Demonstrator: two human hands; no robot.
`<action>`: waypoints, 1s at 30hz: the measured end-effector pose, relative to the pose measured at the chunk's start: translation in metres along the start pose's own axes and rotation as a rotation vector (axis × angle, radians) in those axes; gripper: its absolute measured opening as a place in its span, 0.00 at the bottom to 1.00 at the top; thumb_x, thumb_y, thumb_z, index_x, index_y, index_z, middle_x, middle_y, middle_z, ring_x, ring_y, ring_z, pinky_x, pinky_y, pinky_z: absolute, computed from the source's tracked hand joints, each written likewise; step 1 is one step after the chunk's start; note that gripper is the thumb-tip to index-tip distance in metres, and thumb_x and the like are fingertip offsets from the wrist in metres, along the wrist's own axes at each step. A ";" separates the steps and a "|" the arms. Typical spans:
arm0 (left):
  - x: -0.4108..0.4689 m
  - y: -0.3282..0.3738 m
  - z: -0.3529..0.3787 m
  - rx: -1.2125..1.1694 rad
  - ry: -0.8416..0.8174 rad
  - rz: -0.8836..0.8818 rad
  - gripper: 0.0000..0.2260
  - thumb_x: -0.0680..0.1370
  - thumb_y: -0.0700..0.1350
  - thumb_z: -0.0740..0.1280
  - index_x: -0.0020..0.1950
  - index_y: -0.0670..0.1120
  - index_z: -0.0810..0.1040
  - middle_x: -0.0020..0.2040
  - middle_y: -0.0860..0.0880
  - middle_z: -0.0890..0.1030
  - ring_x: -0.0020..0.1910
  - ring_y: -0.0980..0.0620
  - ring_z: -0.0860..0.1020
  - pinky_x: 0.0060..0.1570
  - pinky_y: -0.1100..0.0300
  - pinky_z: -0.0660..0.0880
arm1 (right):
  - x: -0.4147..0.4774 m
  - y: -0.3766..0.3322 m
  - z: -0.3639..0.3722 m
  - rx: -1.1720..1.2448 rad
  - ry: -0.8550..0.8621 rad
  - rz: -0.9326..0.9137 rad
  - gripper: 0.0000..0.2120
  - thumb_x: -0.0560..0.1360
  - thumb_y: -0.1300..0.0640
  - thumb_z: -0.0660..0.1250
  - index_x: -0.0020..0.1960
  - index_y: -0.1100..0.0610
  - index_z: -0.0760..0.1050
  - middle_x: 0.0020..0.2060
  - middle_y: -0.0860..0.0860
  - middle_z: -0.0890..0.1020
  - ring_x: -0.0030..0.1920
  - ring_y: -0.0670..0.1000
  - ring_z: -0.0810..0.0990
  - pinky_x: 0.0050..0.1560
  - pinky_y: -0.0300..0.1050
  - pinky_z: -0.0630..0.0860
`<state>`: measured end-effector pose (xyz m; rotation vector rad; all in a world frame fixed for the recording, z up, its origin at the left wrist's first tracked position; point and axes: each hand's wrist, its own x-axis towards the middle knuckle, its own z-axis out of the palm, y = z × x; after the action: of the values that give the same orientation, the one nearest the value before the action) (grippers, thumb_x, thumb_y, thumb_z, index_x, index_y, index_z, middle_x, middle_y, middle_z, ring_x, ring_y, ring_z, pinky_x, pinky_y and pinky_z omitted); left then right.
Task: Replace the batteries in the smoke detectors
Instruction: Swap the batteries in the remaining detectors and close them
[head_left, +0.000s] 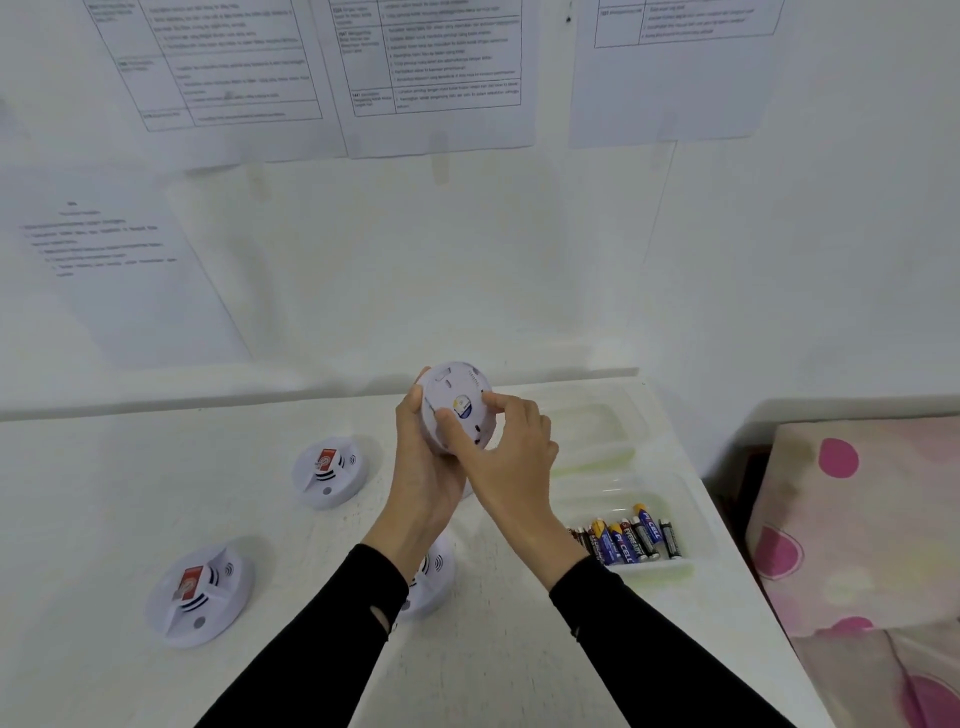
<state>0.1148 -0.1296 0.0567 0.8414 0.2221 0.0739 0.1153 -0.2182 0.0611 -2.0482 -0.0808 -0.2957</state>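
Holding smoke detector (457, 397) aloft | left hand (423, 467) fingers (409, 408) wrap rim | right hand (511, 452) fingers (501, 401) pinch back

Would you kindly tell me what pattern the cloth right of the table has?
The cloth has large pink dots on a pale ground; head view.

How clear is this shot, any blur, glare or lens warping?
Head view: soft even light, no harsh glare; the wide-angle lens tilts the wall sheets outward, their print too soft to read; the held detector and batteries look sharper.
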 end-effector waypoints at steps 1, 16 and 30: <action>0.000 0.002 -0.002 -0.020 -0.020 -0.005 0.22 0.79 0.58 0.60 0.66 0.46 0.78 0.64 0.40 0.79 0.61 0.42 0.78 0.63 0.45 0.74 | 0.002 0.000 -0.003 0.038 -0.031 0.005 0.28 0.68 0.29 0.60 0.57 0.47 0.75 0.54 0.41 0.76 0.58 0.45 0.70 0.58 0.44 0.61; -0.025 0.075 -0.108 0.887 0.156 0.300 0.39 0.64 0.53 0.79 0.69 0.58 0.63 0.65 0.60 0.72 0.59 0.67 0.75 0.56 0.58 0.78 | -0.018 -0.002 0.033 0.401 -0.477 0.284 0.20 0.83 0.46 0.49 0.54 0.52 0.77 0.51 0.49 0.82 0.48 0.47 0.78 0.44 0.36 0.70; -0.032 0.171 -0.268 1.058 0.241 0.152 0.41 0.68 0.38 0.79 0.73 0.48 0.58 0.60 0.53 0.72 0.61 0.58 0.76 0.45 0.73 0.75 | -0.076 -0.021 0.176 -0.029 -0.470 -0.067 0.29 0.73 0.58 0.70 0.71 0.59 0.63 0.69 0.56 0.63 0.70 0.56 0.63 0.63 0.41 0.65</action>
<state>0.0275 0.1752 0.0172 1.9081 0.4351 0.2090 0.0688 -0.0485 -0.0189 -2.1096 -0.4359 0.1498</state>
